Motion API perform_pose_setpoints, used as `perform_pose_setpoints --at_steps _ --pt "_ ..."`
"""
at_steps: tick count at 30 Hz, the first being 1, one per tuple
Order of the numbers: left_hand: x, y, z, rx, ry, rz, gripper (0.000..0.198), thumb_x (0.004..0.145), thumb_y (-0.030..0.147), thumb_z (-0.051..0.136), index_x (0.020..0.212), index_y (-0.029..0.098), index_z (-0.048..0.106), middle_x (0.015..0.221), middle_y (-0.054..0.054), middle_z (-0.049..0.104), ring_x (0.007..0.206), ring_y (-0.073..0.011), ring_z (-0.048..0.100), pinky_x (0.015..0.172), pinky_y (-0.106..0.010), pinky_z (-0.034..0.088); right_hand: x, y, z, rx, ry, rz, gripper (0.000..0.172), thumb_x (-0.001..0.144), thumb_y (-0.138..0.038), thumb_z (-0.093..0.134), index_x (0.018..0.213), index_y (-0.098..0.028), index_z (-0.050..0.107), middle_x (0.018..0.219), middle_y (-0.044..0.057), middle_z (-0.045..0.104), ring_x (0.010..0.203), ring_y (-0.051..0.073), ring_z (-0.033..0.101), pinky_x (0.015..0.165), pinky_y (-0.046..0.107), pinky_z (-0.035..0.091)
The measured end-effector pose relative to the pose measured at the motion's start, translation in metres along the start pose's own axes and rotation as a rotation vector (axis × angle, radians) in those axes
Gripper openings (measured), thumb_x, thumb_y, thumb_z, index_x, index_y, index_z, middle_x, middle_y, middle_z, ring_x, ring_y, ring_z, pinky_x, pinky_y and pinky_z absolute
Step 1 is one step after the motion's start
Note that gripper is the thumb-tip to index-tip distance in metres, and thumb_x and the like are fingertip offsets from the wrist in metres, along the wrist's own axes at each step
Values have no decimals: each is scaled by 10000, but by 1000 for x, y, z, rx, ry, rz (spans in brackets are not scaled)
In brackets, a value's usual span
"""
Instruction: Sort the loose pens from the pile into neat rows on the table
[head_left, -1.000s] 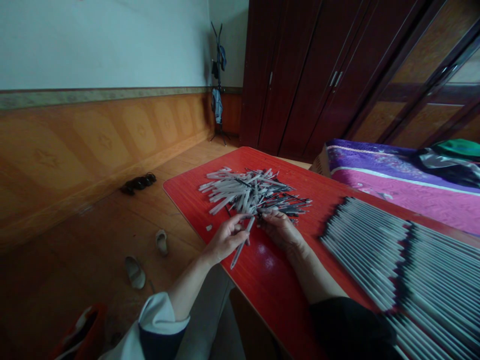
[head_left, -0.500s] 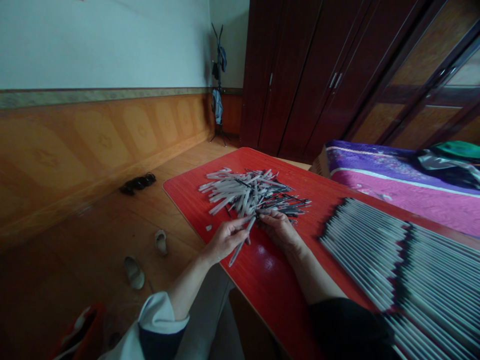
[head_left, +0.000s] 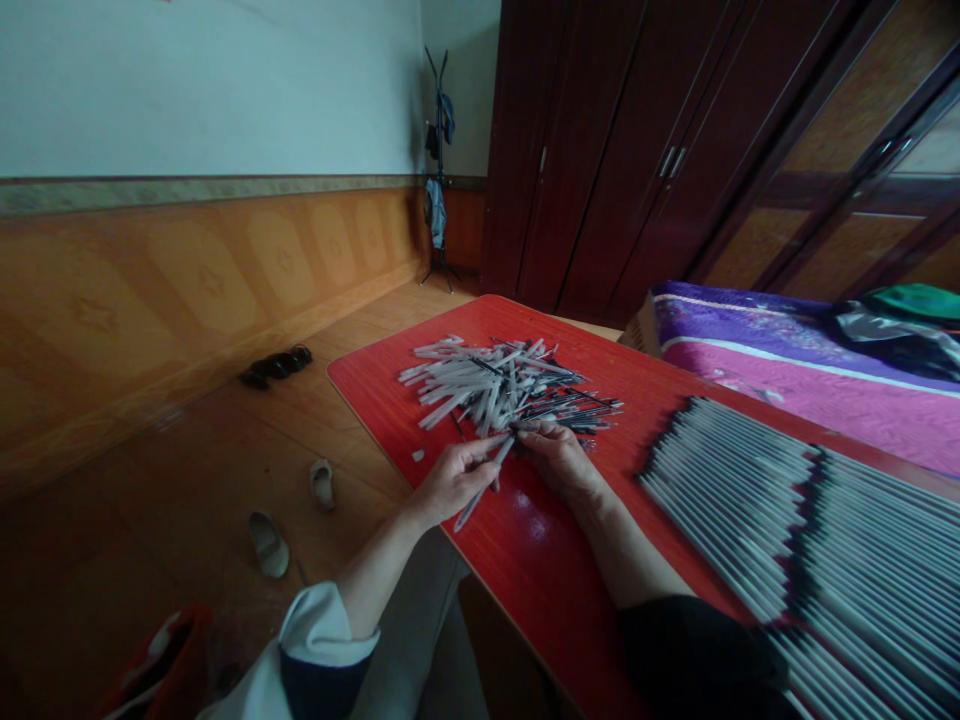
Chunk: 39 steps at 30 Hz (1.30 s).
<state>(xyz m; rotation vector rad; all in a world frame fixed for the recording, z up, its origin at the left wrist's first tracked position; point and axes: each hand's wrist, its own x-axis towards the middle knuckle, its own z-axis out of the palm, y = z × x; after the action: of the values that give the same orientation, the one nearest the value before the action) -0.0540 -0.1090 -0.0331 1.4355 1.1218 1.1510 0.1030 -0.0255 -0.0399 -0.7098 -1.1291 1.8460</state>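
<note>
pen barrel (head_left: pixel 480 483) pinched in left hand (head_left: pixel 450 482), fingers closed round it, low over the near-left worktop (head_left: pixel 525 560) edge. right hand (head_left: pixel 559 458) meets its far tip, fingers pressed together on something small, can't tell what. loose pile (head_left: pixel 502 385) of barrels and dark refills sits just past both hands, still large. finished rows (head_left: pixel 795 530) fill the right side, near to far. judging by that: a good share done, plenty left.

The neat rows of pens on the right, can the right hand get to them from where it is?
Probably yes. The right hand rests by the loose pile, and only bare red table lies between it and the neat rows.
</note>
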Motion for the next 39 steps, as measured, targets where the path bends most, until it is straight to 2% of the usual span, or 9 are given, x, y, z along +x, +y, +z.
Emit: perform_pose_setpoints --at_steps 7,11,15,20,30,39 --pt "1 -4 0 35 16 11 438 828 269 508 1245 139 537 651 -1 572 578 -95 460 547 -213 355 -2 -2 1 -46 -1 9 182 559 -281 780 697 -184 712 625 -1 663 541 111 546 581 254 433" --pt "2 -3 3 -34 41 -26 459 801 264 543 1236 115 523 643 4 569 558 -90 473 523 -198 351 -2 -2 0 -57 -1 17 195 568 -292 776 712 -179 709 640 2 668 547 115 555 575 254 435" --pt "4 -1 4 -67 57 -46 365 770 256 582 1097 93 579 662 -10 594 589 -102 517 559 -203 386 -2 -2 -1 -29 3 13 201 582 -289 772 736 -178 708 622 2 661 551 125 567 577 257 445" --pt "4 0 4 -63 19 -48 255 773 259 584 970 102 626 689 -18 600 622 -112 530 584 -210 395 -3 -2 -1 18 -24 30 226 590 -277 775 775 -167 706 638 7 665 554 124 573 589 260 452" --pt "1 2 2 -61 12 -35 268 796 281 568 988 104 627 711 -20 585 625 -104 515 561 -198 380 -5 -6 1 -18 -68 51 167 628 -281 760 704 -162 670 618 7 658 551 118 576 568 245 436" --pt "0 2 1 -35 -8 -38 290 806 322 550 981 104 630 673 -4 559 580 -82 476 513 -177 350 -3 -6 -2 -53 -102 78 218 621 -329 763 632 -147 642 579 18 644 504 112 553 527 238 421"
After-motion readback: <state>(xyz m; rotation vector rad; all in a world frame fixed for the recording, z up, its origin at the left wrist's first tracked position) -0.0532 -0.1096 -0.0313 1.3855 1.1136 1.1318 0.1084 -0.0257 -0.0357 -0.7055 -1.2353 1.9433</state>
